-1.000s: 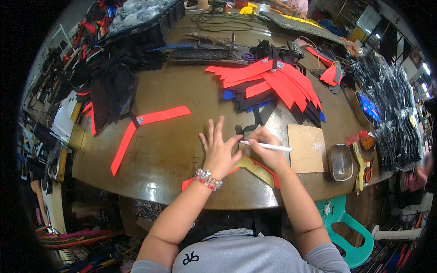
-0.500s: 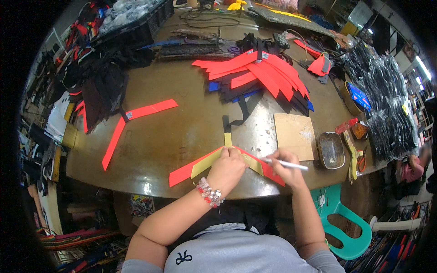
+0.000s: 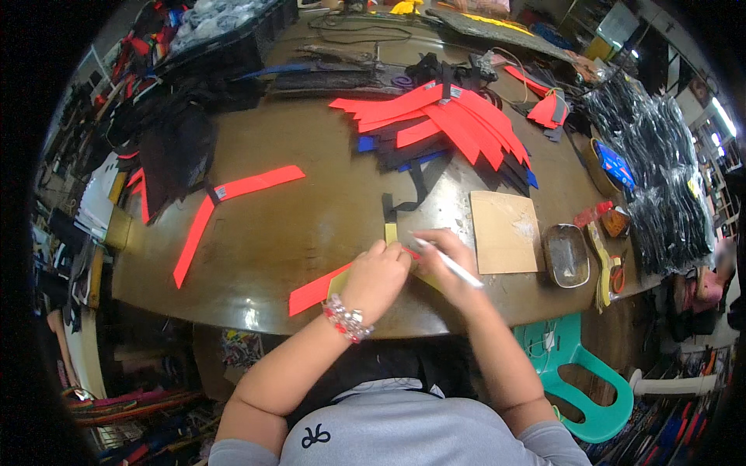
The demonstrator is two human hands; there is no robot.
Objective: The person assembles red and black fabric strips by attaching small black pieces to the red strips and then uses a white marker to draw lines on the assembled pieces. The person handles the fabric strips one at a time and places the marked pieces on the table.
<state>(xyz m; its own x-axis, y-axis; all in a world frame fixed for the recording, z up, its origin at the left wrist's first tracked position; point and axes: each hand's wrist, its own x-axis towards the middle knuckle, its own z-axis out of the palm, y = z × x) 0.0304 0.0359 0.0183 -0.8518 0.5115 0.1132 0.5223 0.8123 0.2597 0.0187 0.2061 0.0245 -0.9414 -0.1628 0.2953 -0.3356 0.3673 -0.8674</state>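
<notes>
At the near edge of the table lies a Y-shaped piece of red strap (image 3: 313, 293) with a yellowish Y-shaped template (image 3: 391, 234) on top. My left hand (image 3: 377, 281) presses the template down at its fork, fingers bunched together and covering the joint. In my closed right hand (image 3: 451, 260) is a white pen (image 3: 461, 272). Its tip is by the upper right of the fork, near the template's stem. My right hand and forearm hide much of the right arm of the Y. A black strap (image 3: 420, 186) runs up from the stem.
Red and black straps (image 3: 458, 128) are heaped behind my hands. Another red Y-shaped strap (image 3: 252, 184) lies left. To the right are a cardboard sheet (image 3: 503, 233), a small tray (image 3: 566, 256), orange-handled scissors (image 3: 618, 276) and stacked black packages (image 3: 660, 171). A green chair (image 3: 594, 388) stands below.
My right hand has moved left and slightly up with the pen, from the template's right arm to beside its stem. The left hand has shifted slightly left, still on the template.
</notes>
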